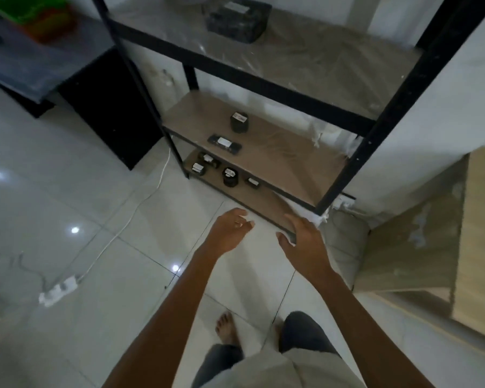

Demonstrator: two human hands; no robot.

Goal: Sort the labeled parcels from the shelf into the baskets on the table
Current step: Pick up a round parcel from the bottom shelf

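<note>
Head view: most of the sorting looks left to do, since seven labeled parcels sit on the shelf [277, 158]. A large wrapped parcel [238, 19] is at top centre. An upright parcel [239, 122] and a flat parcel [224, 144] lie on the middle board, and four small parcels [230, 177] on the lowest.

The green basket [14, 8] and orange basket [53, 29] stand on the desk [25, 60] at upper left. Their contents are too blurred to tell.

At lower centre, the left grip [230, 231] and right grip [305, 239] are relaxed and empty, near the lowest board's front edge.
</note>
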